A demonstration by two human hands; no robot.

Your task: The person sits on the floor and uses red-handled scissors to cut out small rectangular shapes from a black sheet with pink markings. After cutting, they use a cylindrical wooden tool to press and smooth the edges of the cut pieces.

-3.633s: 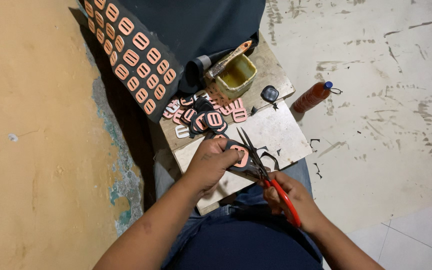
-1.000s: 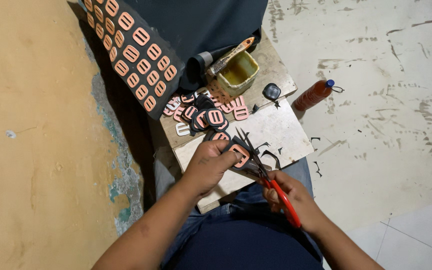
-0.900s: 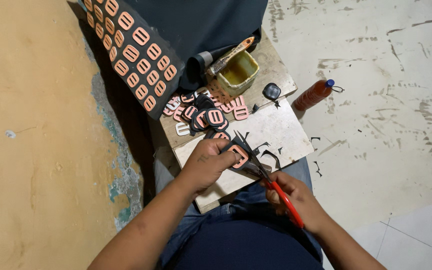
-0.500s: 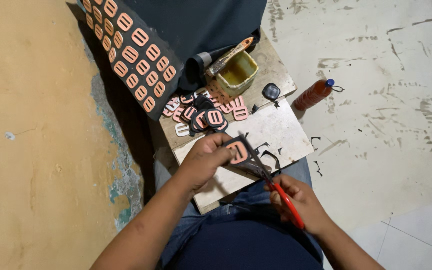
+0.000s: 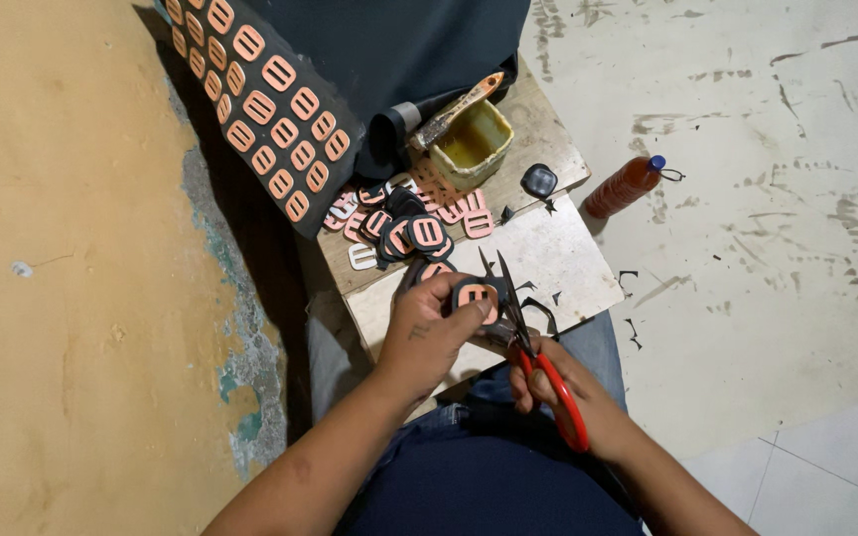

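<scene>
left hand (image 5: 427,333): we pinch a small oval pink-on-black patch (image 5: 473,295) between thumb and fingers, gripped tight, held just above the near edge of the white board (image 5: 568,268).
right hand (image 5: 563,397): we grip the red-handled scissors (image 5: 528,342), fingers closed through the loops; blades open, tips pointing away from us.
patch vs blades: the patch sits just left of the open blades, at their base; whether it touches them we cannot tell.
change vs 0.5 s ago: the blades now spread wider and stand more upright; the left hand has rolled the patch slightly, with the pink face turned more toward us. The hands stay in the same place.
change vs 3.6 s ago: same grip on both sides, same spot over the board; only the patch angle and blade opening differ.
beyond left hand: loose pile of cut patches (image 5: 404,223), pink and black, lying on the wooden board beyond our fingers.
far left of hands: dark sheet with rows of uncut pink ovals (image 5: 265,94), hanging over the edge.
beyond the pile: yellowish tub (image 5: 474,144) with a brush (image 5: 454,109) resting across it.
right of tub: small black object (image 5: 539,180), kind unclear.
far right of hands: orange bottle with blue cap (image 5: 623,186) lying on the floor.
around blades: black offcuts (image 5: 538,313) scattered on the white board, close to the scissors.
</scene>
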